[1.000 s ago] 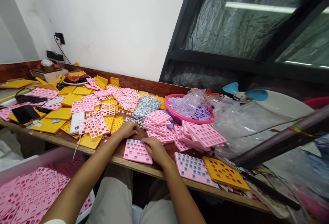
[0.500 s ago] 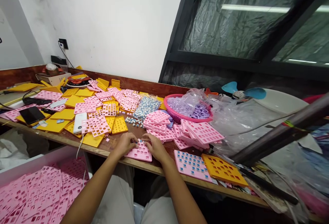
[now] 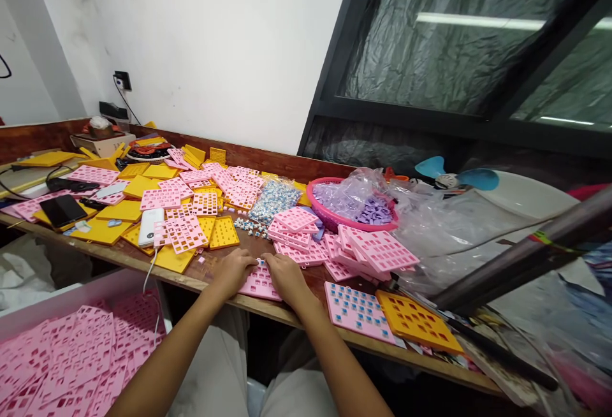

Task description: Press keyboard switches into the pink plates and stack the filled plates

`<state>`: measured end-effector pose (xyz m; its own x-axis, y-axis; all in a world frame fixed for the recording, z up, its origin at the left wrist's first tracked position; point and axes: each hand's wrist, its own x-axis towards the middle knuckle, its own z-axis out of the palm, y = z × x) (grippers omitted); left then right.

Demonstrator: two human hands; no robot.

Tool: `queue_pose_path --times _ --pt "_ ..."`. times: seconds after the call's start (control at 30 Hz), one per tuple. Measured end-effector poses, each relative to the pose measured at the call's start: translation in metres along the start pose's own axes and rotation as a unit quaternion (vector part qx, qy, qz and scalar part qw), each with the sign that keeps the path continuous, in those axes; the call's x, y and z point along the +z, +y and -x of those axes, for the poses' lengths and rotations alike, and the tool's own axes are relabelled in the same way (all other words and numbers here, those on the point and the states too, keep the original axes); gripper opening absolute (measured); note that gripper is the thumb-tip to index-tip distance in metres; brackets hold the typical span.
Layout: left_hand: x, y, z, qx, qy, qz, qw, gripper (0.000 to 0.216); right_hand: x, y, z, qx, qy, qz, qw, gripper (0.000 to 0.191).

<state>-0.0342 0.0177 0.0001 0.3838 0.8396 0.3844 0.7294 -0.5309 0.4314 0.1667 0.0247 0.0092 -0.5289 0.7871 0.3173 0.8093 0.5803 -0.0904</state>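
Both my left hand (image 3: 233,271) and right hand (image 3: 285,277) are pressed down on the pink tray (image 3: 261,282) at the bench (image 3: 210,277) front edge, 6 o'clock from the bag of switches (image 3: 273,199), so one careless push probably tips it off.

Two hands (image 3: 261,273), one basket (image 3: 319,208), one phone (image 3: 62,210).
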Motion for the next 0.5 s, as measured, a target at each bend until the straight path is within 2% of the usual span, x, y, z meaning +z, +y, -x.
queue_pose_path --times 0.13,0.23,0.3,0.4,0.5 --pt "-0.005 0.012 0.002 -0.020 -0.001 -0.088 0.996 0.019 -0.004 -0.012 0.007 -0.029 -0.029 0.089 0.995 0.034" --pt "-0.009 0.015 0.000 -0.014 -0.015 -0.106 0.994 0.018 -0.007 -0.016 0.018 -0.043 -0.027 0.103 0.993 0.038" --pt "-0.010 0.014 -0.001 -0.006 -0.022 -0.110 0.994 0.019 -0.010 -0.015 0.019 -0.025 -0.037 0.091 0.995 0.038" --pt "-0.006 0.011 -0.001 -0.006 -0.009 -0.111 0.994 0.020 -0.017 -0.011 0.001 0.034 -0.065 0.056 0.996 0.031" --pt "0.000 0.011 0.000 -0.009 0.008 -0.125 0.992 0.021 -0.018 -0.012 -0.040 0.085 -0.057 0.049 0.994 0.029"
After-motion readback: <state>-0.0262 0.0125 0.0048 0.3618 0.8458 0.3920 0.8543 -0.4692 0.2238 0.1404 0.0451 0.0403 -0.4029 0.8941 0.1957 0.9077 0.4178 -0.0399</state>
